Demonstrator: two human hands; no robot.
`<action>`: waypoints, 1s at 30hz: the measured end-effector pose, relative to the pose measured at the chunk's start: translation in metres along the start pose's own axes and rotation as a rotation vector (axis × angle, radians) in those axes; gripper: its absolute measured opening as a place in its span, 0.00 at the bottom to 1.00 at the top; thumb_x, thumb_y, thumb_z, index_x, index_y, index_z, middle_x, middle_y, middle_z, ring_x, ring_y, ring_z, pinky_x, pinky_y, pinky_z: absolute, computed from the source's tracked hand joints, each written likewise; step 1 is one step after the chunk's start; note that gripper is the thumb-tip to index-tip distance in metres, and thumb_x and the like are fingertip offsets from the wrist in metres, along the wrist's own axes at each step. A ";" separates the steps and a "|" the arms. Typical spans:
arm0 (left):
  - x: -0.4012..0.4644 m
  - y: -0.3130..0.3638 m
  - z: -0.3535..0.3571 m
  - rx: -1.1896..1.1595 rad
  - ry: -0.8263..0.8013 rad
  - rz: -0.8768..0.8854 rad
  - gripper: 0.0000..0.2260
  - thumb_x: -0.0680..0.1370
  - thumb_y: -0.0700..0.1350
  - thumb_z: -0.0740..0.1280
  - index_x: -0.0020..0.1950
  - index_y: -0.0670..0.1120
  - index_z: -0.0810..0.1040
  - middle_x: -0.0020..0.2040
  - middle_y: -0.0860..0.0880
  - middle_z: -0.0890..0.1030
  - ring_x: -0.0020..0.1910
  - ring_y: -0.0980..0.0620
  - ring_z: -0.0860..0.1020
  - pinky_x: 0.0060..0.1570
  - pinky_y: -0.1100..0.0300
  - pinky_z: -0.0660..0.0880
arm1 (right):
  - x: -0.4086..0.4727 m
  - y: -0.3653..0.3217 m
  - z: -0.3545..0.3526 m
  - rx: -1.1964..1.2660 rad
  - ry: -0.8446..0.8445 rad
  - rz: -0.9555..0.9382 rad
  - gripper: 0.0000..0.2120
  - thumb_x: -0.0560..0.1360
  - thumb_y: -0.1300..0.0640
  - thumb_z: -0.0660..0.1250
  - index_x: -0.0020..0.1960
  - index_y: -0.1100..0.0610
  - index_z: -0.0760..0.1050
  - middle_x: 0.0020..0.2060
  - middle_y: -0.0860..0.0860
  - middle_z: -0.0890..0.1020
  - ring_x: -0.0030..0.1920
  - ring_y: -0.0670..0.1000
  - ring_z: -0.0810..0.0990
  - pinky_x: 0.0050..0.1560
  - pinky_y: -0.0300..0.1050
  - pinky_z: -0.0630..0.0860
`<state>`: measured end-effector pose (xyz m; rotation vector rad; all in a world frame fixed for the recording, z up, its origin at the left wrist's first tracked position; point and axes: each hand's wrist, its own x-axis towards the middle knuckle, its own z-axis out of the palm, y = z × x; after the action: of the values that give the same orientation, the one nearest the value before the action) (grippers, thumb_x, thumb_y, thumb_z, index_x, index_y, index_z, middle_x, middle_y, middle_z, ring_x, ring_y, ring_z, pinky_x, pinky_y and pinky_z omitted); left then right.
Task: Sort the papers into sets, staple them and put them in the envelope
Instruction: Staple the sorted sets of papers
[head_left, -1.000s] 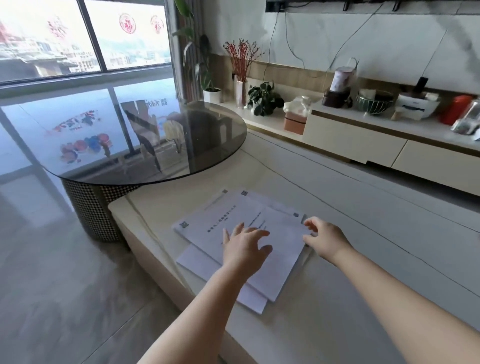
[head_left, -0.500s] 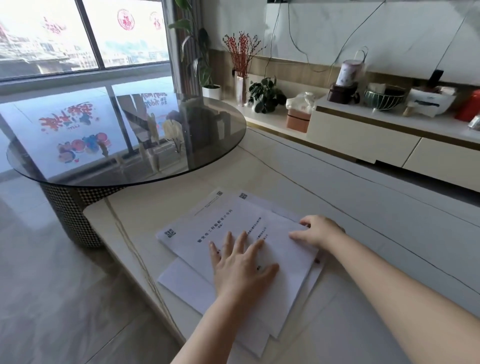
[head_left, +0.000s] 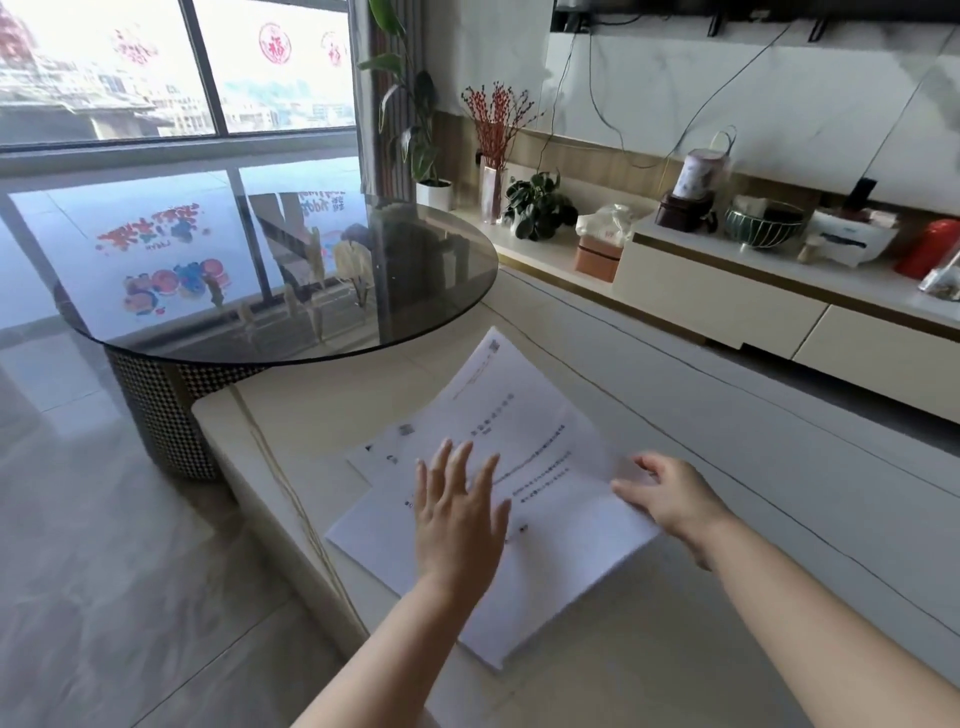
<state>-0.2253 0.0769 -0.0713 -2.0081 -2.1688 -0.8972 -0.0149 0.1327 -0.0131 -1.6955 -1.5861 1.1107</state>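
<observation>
1. White papers (head_left: 524, 441), head view: a loose, fanned stack of printed sheets lies flat on the pale stone counter (head_left: 727, 467), near its left edge. The top sheet is skewed against the sheets under it, so that corners of the lower sheets show at the left and at the near side.
2. Left hand (head_left: 457, 514), head view: grip released. The fingers are straight and slightly spread, palm down over the middle of the top sheet. Contact with the paper cannot be confirmed.
3. Right hand (head_left: 670, 493), head view: the fingers are curled at the right edge of the stack, with the thumb lying on the top sheet. The grip appears to grasp the edge of the papers; the fingertips under the sheets are hidden.
4. Surroundings, head view: a round dark glass table (head_left: 311, 280) stands just beyond the far left corner of the counter and overlaps it. A long low cabinet (head_left: 717, 296) runs along the wall to the right, carrying potted plants (head_left: 537, 208), a tissue box (head_left: 600, 244), a green bowl (head_left: 761, 226) and a red container (head_left: 930, 249).
</observation>
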 end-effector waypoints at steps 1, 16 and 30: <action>-0.002 0.006 -0.013 -0.042 -0.010 -0.082 0.26 0.75 0.53 0.69 0.71 0.49 0.69 0.72 0.44 0.67 0.74 0.44 0.59 0.72 0.47 0.59 | -0.014 0.004 -0.007 0.084 0.026 0.027 0.12 0.75 0.64 0.69 0.58 0.64 0.74 0.50 0.54 0.81 0.50 0.55 0.80 0.57 0.52 0.76; -0.048 0.117 -0.176 -1.355 -0.423 -0.708 0.08 0.78 0.40 0.67 0.56 0.39 0.76 0.44 0.42 0.82 0.39 0.44 0.81 0.40 0.49 0.80 | -0.239 0.011 -0.096 0.417 -0.007 0.025 0.20 0.66 0.61 0.73 0.57 0.59 0.74 0.51 0.56 0.84 0.50 0.56 0.83 0.51 0.52 0.78; -0.121 0.187 -0.174 -1.118 -0.502 -0.376 0.03 0.78 0.42 0.66 0.51 0.46 0.77 0.48 0.46 0.83 0.48 0.45 0.80 0.49 0.50 0.78 | -0.302 0.017 -0.140 0.571 0.263 -0.098 0.11 0.77 0.62 0.64 0.59 0.55 0.76 0.50 0.52 0.85 0.50 0.53 0.83 0.48 0.47 0.78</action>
<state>-0.0925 -0.1108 0.0928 -2.4176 -2.6797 -2.2746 0.1271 -0.1466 0.1007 -1.3007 -1.0460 1.1035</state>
